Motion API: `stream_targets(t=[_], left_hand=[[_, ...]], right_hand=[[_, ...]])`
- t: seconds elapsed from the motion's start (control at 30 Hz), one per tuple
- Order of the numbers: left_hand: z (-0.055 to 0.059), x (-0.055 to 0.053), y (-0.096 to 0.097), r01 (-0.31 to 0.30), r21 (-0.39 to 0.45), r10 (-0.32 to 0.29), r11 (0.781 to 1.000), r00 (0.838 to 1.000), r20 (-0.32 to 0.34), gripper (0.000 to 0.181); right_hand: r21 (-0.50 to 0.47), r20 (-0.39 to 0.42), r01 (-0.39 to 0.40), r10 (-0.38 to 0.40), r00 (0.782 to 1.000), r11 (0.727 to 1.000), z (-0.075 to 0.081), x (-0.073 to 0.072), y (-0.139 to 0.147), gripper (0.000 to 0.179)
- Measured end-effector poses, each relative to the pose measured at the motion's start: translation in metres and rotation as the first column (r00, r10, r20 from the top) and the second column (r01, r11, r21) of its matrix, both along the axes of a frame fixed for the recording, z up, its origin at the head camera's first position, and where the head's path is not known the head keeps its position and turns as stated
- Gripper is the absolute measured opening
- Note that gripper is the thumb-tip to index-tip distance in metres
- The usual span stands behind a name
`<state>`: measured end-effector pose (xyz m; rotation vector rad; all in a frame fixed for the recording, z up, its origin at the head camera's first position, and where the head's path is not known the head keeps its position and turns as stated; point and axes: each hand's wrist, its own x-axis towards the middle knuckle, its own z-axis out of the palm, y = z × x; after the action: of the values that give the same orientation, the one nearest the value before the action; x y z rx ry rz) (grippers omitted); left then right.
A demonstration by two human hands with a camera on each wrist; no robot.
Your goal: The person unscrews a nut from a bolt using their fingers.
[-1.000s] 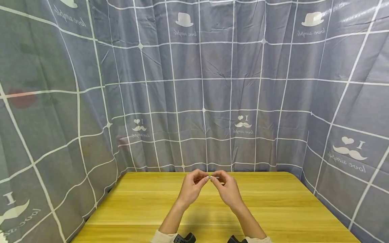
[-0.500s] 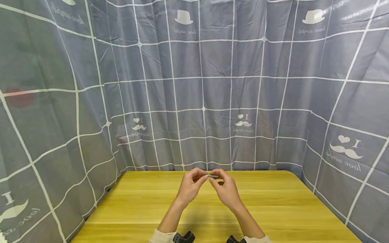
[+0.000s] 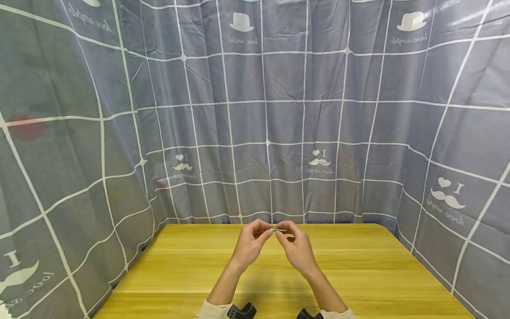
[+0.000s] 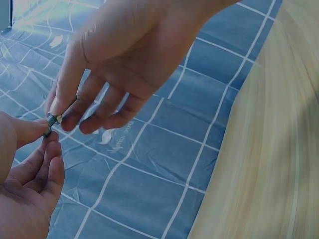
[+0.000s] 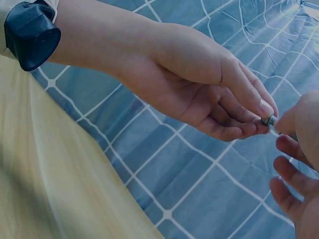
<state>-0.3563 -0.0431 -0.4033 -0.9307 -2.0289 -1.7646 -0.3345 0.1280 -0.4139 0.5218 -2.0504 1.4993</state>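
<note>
Both hands meet over the far part of the table, with a small metal bolt (image 3: 279, 230) between their fingertips. Thumb and fingers of the left hand (image 3: 248, 248) pinch one end of the bolt, which points sideways toward the right hand. A light hex nut (image 4: 59, 119) sits on the threaded shank, right at the right thumb tip in the left wrist view. The right hand (image 3: 296, 250) pinches there with thumb and index finger, its other fingers loosely bent. In the right wrist view the bolt's end (image 5: 266, 120) shows at the left thumb; the right fingers partly cover the shank.
The hands are above a yellow wood-grain table (image 3: 191, 270). Grey curtains (image 3: 247, 124) with white grid lines hang behind the table and at both sides. Black wrist cameras (image 3: 242, 311) are strapped over light sleeves.
Both hands stay nearly in place, with the bolt still between them. The right thumb and index finger shift slightly around the nut, the thumb dipping away and coming back to it.
</note>
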Motion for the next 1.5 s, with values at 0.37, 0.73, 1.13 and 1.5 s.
stream_targets(t=[0.37,0.73,1.13,1.5], left_hand=[[-0.0009,-0.0001,0.0007,0.008,-0.006,-0.009,1.0,0.999,-0.035,0.007],[0.0014,0.0005,0.0008,0.005,-0.006,-0.005,1.0,1.0,-0.008,0.007],[0.0005,-0.0011,-0.0001,-0.01,-0.018,0.009,1.0,1.0,-0.015,0.007],[-0.0024,-0.0017,-0.0007,0.008,0.007,-0.008,1.0,1.0,0.008,0.007]], right_hand=[[-0.03,0.045,-0.001,0.003,0.999,1.0,-0.0004,0.0004,0.0023,0.017],[-0.055,0.076,-0.022,0.026,0.997,0.998,0.0013,0.001,0.0023,0.023],[-0.042,0.07,-0.023,0.026,0.997,0.999,0.0026,0.0027,0.0019,0.025],[-0.025,0.036,-0.037,0.038,0.999,0.999,-0.0012,0.0022,-0.0013,0.033]])
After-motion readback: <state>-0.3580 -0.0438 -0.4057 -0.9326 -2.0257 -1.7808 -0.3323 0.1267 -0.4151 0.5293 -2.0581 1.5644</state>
